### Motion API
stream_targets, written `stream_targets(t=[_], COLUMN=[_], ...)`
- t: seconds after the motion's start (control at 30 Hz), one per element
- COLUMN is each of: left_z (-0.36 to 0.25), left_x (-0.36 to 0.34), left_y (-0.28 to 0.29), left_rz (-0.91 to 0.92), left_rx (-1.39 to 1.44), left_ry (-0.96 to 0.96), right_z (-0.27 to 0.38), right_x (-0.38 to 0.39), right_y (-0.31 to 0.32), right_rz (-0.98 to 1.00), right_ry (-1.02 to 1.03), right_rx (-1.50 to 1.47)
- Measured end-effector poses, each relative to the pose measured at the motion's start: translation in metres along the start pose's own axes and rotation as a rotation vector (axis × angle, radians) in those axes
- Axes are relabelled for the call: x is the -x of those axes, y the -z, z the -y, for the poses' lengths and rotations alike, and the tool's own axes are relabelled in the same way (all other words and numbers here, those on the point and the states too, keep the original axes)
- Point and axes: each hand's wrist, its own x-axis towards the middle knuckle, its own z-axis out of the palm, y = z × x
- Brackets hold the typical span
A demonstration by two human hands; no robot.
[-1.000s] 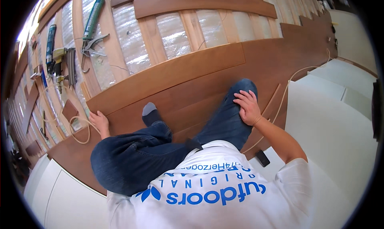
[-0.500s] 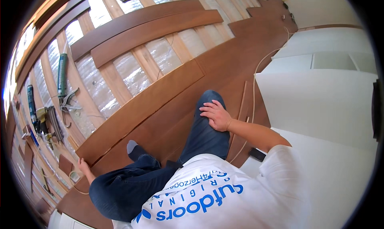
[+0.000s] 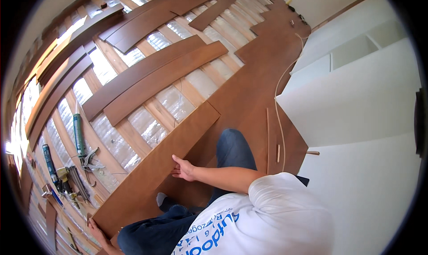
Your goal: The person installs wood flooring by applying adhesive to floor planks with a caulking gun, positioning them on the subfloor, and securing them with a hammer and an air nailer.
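Note:
A long brown wooden floorboard (image 3: 154, 159) lies diagonally along the edge of the laid flooring (image 3: 247, 88). At its near left end, my left hand (image 3: 99, 238) grips the corner, with part of the fingers hidden. My right hand (image 3: 183, 169) reaches across my body to the board's long side edge. Its thumb is raised away from the other fingers and it holds nothing; the fingertips touch or nearly touch the edge. I sit on the laid boards, legs bent.
Wooden battens with shiny film between them spread to the left. On them lie loose floorboards (image 3: 165, 79), a green cartridge caulking gun (image 3: 79, 137), a second dark cartridge (image 3: 50, 162) and a nail gun (image 3: 64, 177). A pale hose (image 3: 279, 121) runs beside white cabinets (image 3: 352, 108).
My right hand has left my knee and moved left to the floorboard's edge. My left hand stays at the board's end. The view has shifted and turned slightly.

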Motion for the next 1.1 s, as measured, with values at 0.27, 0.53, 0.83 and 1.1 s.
stream_targets(t=[0.27, 0.53, 0.83, 1.1], left_z=[-0.018, -0.191, -0.158, -0.113], left_x=[0.071, 0.014, -0.027, -0.081], left_y=[0.026, -0.132, -0.314, -0.388], left_rz=[0.005, 0.608, 0.734, 0.424], left_rx=[0.239, 0.367, 0.267, 0.187], left_ry=[0.088, 0.157, 0.375, 0.409], right_z=[0.008, 0.198, 0.336, 0.349], right_x=[0.048, 0.039, -0.02, -0.125], right_y=[-0.069, -0.006, 0.06, 0.083], right_rz=[0.204, 0.078, -0.218, -0.421], right_ry=[0.099, 0.659, 0.649, 0.837], right_rx=[-0.128, -0.158, 0.029, 0.11])
